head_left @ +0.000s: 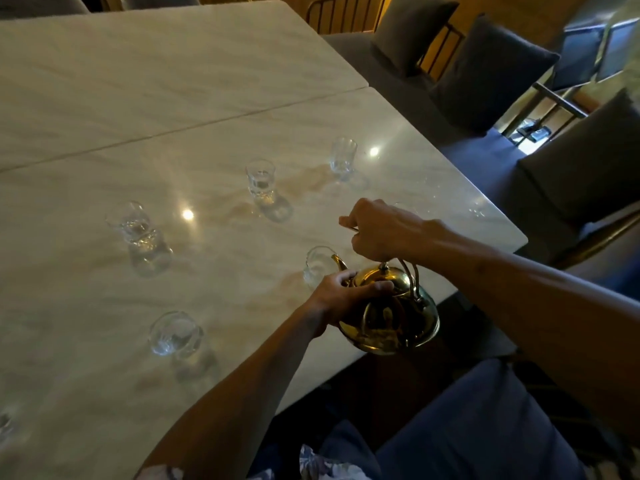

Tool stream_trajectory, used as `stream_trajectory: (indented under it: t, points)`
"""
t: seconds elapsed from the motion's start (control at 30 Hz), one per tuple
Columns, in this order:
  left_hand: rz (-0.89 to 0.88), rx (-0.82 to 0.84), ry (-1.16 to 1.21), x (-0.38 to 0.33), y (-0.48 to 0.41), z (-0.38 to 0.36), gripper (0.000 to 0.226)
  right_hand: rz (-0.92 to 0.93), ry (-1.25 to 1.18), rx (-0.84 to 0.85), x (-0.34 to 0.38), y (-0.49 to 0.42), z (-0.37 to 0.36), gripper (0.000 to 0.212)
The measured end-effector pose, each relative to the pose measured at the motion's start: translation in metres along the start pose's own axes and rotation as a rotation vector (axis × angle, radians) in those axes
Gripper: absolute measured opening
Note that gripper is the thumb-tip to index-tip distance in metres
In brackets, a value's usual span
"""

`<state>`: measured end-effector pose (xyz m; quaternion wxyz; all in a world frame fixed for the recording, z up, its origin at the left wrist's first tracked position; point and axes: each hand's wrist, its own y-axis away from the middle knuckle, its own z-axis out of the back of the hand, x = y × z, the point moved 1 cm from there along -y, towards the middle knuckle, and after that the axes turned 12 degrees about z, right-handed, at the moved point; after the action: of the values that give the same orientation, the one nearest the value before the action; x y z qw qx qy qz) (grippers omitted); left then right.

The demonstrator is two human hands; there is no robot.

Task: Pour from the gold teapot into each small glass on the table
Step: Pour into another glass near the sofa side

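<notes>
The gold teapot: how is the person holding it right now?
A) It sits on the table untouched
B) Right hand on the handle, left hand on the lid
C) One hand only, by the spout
B: the right hand grips the handle above the gold teapot, the left hand rests on its lid, and the spout is tipped to the glass.

- Gold teapot (391, 313) held above the near edge of the pale marble table (173, 98), tilted, spout over the nearest small glass (318, 266).
- Right hand (381, 228) closed around the top of the wire handle.
- Left hand (341, 299) pressed on the lid and the side of the pot, thumb across the lid.
- Four more glasses standing upright and well apart: front glass (175, 332), left glass (138, 233), middle glass (261, 181), far glass (343, 157).
- Clear liquid visible in left and middle ones.
- Grey cushions (491, 71) on chairs beyond the table's right side.
</notes>
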<state>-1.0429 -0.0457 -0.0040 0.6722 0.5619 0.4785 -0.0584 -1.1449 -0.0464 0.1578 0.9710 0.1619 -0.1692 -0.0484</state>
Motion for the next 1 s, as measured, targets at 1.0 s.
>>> stream_trajectory:
  t: [1.0]
  points:
    - [0.027,0.072,0.023,0.001,0.019,0.002,0.084,-0.04,0.071,0.123,0.008,-0.018,-0.005,0.048]
